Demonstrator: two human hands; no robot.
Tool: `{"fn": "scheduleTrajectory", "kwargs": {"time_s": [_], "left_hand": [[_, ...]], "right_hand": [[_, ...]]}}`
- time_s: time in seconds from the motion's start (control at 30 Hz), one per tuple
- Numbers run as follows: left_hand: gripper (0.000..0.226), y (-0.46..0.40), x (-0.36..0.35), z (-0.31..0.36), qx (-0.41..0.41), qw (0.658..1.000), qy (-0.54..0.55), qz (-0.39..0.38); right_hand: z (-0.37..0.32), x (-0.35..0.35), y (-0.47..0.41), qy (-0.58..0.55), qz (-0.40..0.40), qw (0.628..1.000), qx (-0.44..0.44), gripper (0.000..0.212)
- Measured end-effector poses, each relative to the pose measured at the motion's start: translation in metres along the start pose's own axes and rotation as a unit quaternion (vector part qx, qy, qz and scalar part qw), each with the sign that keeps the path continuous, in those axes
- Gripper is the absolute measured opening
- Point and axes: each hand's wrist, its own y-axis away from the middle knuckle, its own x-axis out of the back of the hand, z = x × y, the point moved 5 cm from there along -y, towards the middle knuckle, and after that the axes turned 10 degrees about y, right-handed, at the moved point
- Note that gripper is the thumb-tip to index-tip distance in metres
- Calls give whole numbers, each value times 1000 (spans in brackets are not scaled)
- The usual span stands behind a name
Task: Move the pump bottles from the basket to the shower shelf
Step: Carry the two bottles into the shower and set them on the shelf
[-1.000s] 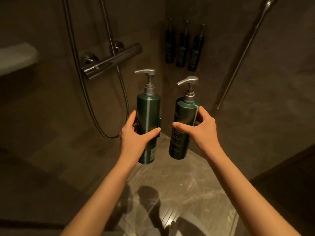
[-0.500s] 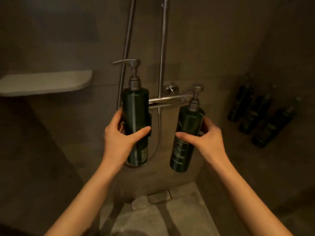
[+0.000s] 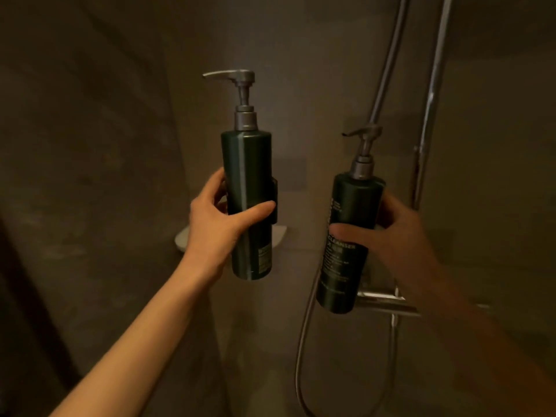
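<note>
Item 1: left pump bottle [image 3: 248, 203]. Dark green, grey pump head, spout pointing left. Upright, carried in the air in front of the wall. A dark clip or bracket part shows on its back at mid-height. Left hand [image 3: 221, 224] is wrapped around the lower half, thumb across the front

Item 2: right pump bottle [image 3: 350, 239]. Same make, label partly readable as "CLEANSER". Slightly tilted, held lower than item 1, in front of the mixer bar [image 3: 388, 302]. Right hand [image 3: 397, 236] is closed around its middle, thumb on the label

Item 3: shower shelf [image 3: 278, 234]. Pale, small, in the wall corner; only its edges show to either side of item 1, which hangs in front of it. No bottle can be seen standing on the visible parts; the rest is hidden

Item 4: basket. Not in view

Item 5: shower hose [image 3: 304, 332] and riser rail [image 3: 430, 109], at right, clear of both bottles

Status, as a judgement: both bottles are out of the basket and brought up near the shelf, so the carry looks largely done. Left to do: set each bottle down upright on the shelf and release it. Whether further bottles wait in the basket cannot be told
</note>
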Motion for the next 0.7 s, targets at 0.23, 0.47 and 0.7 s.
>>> {"fn": "scheduleTrajectory", "kwargs": {"time_s": [0.23,0.47,0.7], "left_hand": [[85,-55,21,-19,-13,1000,-11,13],[84,-92,30,-89,14,999,4,37],[76,-107,27,-135,25,998,36,44]], "right_hand": [[-35,-51,-64,-20,-11,998,62,50],[-28,-88,-99,-16,-8,998,60,52],[-9,-105,-127,-2,-4,999,36,55]]}}
